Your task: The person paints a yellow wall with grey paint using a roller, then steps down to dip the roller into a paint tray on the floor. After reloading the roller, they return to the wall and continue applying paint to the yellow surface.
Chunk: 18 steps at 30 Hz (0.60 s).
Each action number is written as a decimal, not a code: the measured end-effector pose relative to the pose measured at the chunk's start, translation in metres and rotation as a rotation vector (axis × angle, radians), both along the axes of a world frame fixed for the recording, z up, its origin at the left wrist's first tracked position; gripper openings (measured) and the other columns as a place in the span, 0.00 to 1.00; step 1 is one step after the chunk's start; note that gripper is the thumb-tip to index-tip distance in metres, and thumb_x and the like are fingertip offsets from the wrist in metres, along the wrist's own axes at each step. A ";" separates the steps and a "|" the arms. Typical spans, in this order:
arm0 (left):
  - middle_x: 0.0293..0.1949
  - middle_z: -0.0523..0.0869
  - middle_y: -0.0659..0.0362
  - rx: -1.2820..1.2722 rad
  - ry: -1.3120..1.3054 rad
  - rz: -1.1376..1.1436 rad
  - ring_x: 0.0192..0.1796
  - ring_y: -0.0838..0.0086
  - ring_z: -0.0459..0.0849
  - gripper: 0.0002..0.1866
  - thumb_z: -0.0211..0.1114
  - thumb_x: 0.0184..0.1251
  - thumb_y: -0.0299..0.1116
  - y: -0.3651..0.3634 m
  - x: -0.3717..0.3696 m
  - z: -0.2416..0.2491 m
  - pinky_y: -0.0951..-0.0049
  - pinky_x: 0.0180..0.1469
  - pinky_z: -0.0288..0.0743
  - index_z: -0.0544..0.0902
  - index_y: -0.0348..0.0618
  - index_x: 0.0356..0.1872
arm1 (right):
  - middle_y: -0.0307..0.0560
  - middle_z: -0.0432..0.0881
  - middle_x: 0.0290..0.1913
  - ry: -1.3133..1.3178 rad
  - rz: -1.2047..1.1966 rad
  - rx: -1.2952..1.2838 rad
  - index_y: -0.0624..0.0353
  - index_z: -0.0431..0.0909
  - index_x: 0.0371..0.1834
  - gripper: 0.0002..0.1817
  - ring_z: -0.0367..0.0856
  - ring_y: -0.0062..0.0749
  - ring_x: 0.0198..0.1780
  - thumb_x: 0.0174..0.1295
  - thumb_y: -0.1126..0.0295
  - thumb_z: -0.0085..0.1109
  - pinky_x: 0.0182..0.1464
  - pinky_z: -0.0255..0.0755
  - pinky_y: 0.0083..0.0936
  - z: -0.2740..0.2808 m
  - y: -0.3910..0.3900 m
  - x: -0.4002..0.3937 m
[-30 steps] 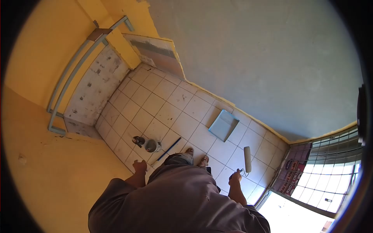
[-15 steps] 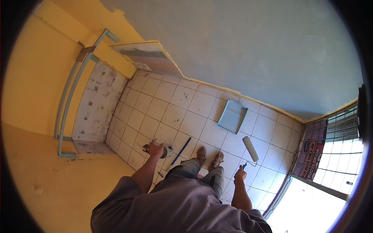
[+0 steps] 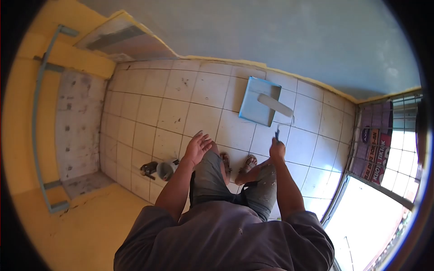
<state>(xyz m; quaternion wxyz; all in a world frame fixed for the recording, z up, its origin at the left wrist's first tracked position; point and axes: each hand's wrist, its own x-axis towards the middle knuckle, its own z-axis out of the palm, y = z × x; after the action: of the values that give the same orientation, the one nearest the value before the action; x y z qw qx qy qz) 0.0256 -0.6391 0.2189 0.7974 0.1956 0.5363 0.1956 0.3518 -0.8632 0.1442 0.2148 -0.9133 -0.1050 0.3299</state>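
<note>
My right hand [image 3: 277, 150] is closed around the dark handle of a paint roller [image 3: 275, 105]. Its long pale sleeve overlaps the right half of a shallow blue paint tray [image 3: 254, 113] on the tiled floor. My left hand [image 3: 197, 147] hangs in front of my left knee with the fingers apart and nothing in them. Left of that forearm stands a small pail [image 3: 166, 170], partly hidden by the arm, and a dark brown object [image 3: 148, 170] lies right beside it.
A grey-painted wall [image 3: 294, 36] rises beyond the tray. To the left is a yellow wall [image 3: 86, 217] with a grey metal frame [image 3: 37, 117] against it. A barred window [image 3: 398, 149] with banners and a bright opening lie to the right. My sandalled feet [image 3: 248, 163] are on the tiles.
My left hand has moved right, away from the pail, and opened. My right hand has swung the roller up and left over the tray. My knees are more bent, and the view has shifted.
</note>
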 end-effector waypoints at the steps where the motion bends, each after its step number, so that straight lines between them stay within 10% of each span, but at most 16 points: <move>1: 0.68 0.79 0.52 -0.050 -0.066 0.031 0.68 0.59 0.81 0.28 0.67 0.79 0.45 0.004 0.007 -0.020 0.55 0.65 0.80 0.72 0.49 0.73 | 0.77 0.88 0.44 -0.063 -0.007 0.037 0.73 0.87 0.43 0.35 0.86 0.76 0.52 0.76 0.44 0.52 0.58 0.77 0.59 -0.029 0.012 0.003; 13: 0.78 0.71 0.45 -0.268 -0.650 -0.163 0.81 0.46 0.67 0.35 0.58 0.78 0.63 0.039 0.032 -0.275 0.34 0.79 0.60 0.74 0.49 0.74 | 0.71 0.89 0.50 -0.199 -0.128 0.134 0.66 0.85 0.50 0.24 0.86 0.71 0.55 0.76 0.52 0.57 0.60 0.79 0.56 -0.282 0.146 0.044; 18: 0.83 0.63 0.44 -0.312 -0.828 -0.183 0.84 0.46 0.62 0.38 0.57 0.75 0.68 0.050 0.018 -0.260 0.34 0.82 0.52 0.75 0.51 0.73 | 0.68 0.89 0.50 -0.281 -0.122 0.132 0.65 0.86 0.50 0.23 0.88 0.67 0.54 0.76 0.53 0.58 0.56 0.79 0.57 -0.345 0.141 0.062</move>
<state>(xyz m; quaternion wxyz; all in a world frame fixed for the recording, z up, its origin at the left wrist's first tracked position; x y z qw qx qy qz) 0.0437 -0.5893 -0.0415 0.9788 0.0251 0.1755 0.1030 0.4133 -0.7221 -0.2008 0.2772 -0.9389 -0.0998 0.1778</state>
